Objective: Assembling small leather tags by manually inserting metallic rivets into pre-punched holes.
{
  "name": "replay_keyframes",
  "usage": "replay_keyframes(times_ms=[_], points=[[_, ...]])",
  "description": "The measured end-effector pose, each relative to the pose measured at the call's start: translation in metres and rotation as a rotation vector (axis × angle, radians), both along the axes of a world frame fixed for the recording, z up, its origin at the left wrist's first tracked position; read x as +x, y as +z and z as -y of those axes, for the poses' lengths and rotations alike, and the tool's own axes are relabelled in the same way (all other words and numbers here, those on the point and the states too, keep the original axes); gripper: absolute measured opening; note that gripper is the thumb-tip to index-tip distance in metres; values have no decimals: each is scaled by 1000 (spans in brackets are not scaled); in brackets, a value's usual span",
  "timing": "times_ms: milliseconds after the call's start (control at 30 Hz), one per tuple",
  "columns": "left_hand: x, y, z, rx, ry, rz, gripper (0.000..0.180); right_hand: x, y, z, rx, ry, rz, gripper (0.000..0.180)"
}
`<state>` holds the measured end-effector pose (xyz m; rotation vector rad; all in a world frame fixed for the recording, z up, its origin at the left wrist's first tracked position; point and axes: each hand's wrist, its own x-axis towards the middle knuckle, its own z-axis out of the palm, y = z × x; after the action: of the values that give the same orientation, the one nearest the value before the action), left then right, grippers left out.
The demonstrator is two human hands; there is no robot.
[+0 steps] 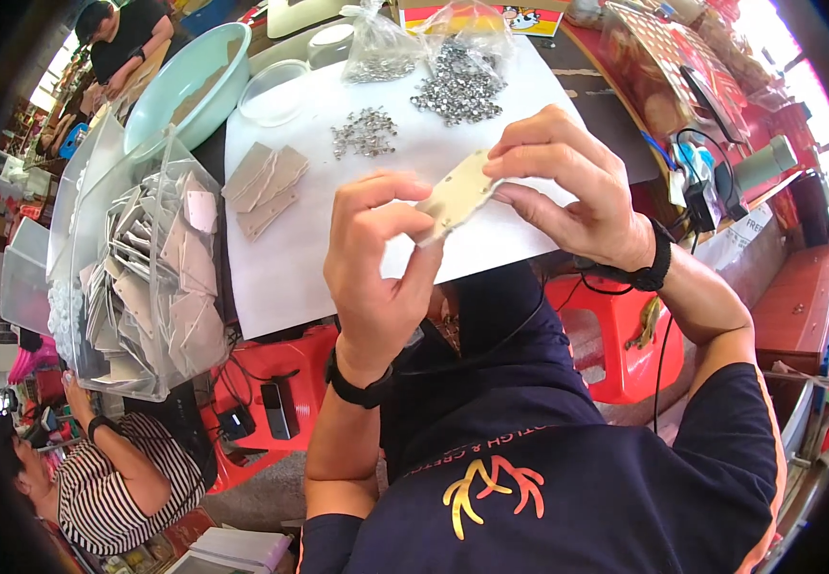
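Observation:
Between my two hands, above the white tabletop (290, 239), is a thin beige plate (459, 194) with small holes or studs near its edges. My left hand (376, 253) pinches the plate's lower left end. At its upper right end, my right hand (567, 182) grips it between thumb and fingers. Farther back lies a loose scatter of small shiny metal pieces (365, 132). A larger heap of them (462, 81) spills from a clear plastic bag. Left of my hands a few similar beige plates (266, 182) lie overlapping on the white surface.
A clear plastic bin (161, 387) full of beige plates stands at the left. Behind it sits a pale green basin (233, 72). Cables and a dark plug (701, 206) lie at the right. Two other people work at the left, one in a striped shirt (137, 478).

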<state>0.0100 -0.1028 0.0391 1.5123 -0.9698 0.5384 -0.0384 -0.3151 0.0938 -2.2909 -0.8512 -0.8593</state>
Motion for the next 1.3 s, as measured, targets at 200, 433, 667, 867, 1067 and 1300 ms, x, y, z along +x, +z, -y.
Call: replay_keyframes(times_ms=[200, 433, 667, 867, 1067, 1300], points=[[-5, 0, -2, -245, -214, -744, 20, -9, -13, -11, 531, -65, -636, 25], [2, -13, -3, -407, -387, -980, 21, -1, -17, -14, 790, 21, -1024, 24], [-1, -22, 5, -668, -696, -1119, 36, 13, -32, -29, 1029, 69, -1069, 26], [-5, -24, 7, -686, -471, -1106, 33, 19, -40, -46, 1026, 100, -1085, 27], [-2, -38, -2, -705, -372, -1178, 24, 23, -53, -56, 1012, 115, -1104, 29], [1, -38, -11, -727, -388, -1276, 21, 31, -63, -61, 1093, 125, -1230, 30]])
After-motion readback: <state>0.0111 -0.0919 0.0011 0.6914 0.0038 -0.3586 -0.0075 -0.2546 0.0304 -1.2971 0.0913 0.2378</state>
